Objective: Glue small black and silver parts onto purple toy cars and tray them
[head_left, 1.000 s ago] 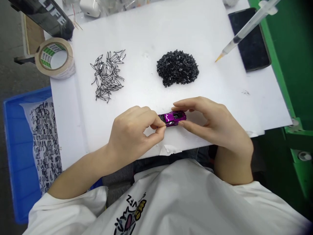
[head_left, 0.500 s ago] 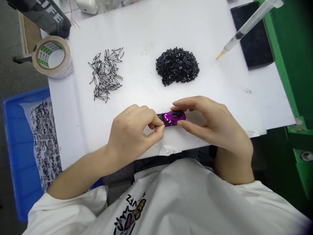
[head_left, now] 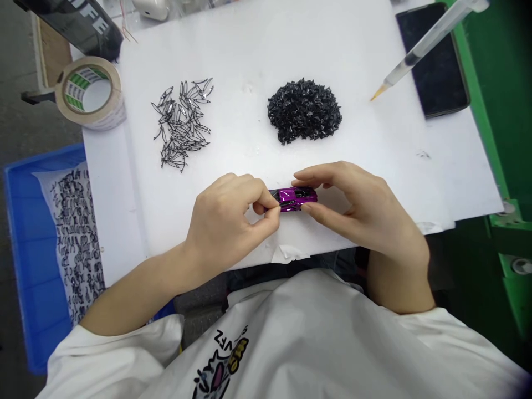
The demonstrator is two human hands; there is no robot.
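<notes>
A small shiny purple toy car (head_left: 293, 195) with black windows lies on the white board near its front edge. My right hand (head_left: 366, 213) steadies the car's right end, thumb on the near side and fingers on the far side. At the car's left end, my left hand (head_left: 235, 219) has thumb and forefinger pinched together against its near side. Whatever lies between those fingertips is hidden. Beyond the hands are a heap of small glossy black pieces (head_left: 305, 111) and, to the left, a scatter of thin black-edged clear slivers (head_left: 183, 124).
A tape roll (head_left: 116, 113) and a dark bottle (head_left: 89, 30) stand at the left. At the right, a syringe with a yellow tip (head_left: 409, 58) lies over a dark phone (head_left: 444, 83). A blue crate (head_left: 25, 249) holding a sheet of black pieces is below left.
The view has shifted slightly. Both hands keep their places on the toy car, and a dark strip by the left fingertips shows a little differently along its near side.
</notes>
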